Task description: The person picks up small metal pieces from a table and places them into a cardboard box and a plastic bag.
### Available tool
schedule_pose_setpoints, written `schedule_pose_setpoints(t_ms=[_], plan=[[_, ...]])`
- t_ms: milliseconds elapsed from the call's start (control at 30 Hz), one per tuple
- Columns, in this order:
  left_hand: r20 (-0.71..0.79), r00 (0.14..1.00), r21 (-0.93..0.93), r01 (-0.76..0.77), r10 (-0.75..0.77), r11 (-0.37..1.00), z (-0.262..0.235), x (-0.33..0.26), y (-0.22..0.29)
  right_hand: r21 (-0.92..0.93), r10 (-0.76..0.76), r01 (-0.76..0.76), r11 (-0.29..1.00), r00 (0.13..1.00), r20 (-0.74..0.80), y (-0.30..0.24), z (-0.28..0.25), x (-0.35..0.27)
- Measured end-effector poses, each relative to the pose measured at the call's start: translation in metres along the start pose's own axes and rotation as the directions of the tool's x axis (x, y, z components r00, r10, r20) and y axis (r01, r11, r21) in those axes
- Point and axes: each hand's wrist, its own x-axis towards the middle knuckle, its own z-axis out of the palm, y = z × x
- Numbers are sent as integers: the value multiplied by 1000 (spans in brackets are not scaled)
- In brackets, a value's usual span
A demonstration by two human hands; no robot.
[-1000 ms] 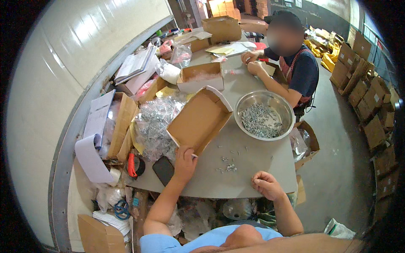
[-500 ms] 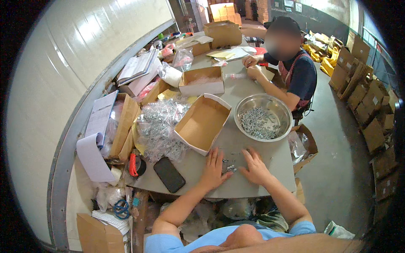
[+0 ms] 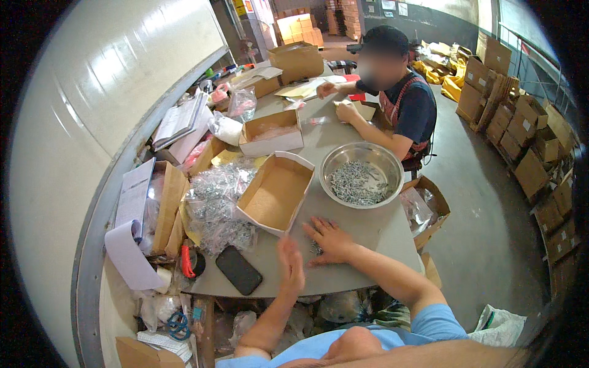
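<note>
My right hand (image 3: 333,243) lies palm down with fingers spread, partly covering a small pile of screws (image 3: 316,248) near the table's front edge. Left of it, my left hand (image 3: 291,268) is turned edge-on, fingers stretched and a little blurred, with nothing visible in it. Just beyond stands a shallow white-sided cardboard box (image 3: 276,190), its brown bottom bare. A steel bowl (image 3: 392,184) holding many loose screws (image 3: 358,184) sits beyond my right hand. Clear plastic bags of screws (image 3: 221,205) are heaped left of the box.
A black phone (image 3: 238,270) and a red-handled tool (image 3: 186,262) lie at the left. Another box (image 3: 270,144) stands farther back. Across the table (image 3: 368,245) sits a co-worker (image 3: 411,107), hands over papers. An open carton (image 3: 438,196) stands beyond the right edge.
My right hand has slid left over the small screws. My left hand has turned from palm-down to edge-on, beside them. The co-worker's hands have moved apart, and the whole view has shifted.
</note>
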Motion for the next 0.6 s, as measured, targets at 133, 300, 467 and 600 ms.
schedule_pose_setpoints(t_ms=[133,300,467,600], plan=[[506,778,-586,627,-371,514,-30,-87,33,58,-207,208,976,978,-27,0,12,4],[476,476,-683,730,-740,30,-39,-163,-29,239,-331,340,910,941,-78,-17,30,-3],[471,573,-822,561,-671,-97,-11,-133,-18,285,-256,277,917,960,-110,-50,45,-34],[512,660,-854,460,-550,-243,-13,-127,-53,306,-299,336,891,940,-162,-78,61,-57]])
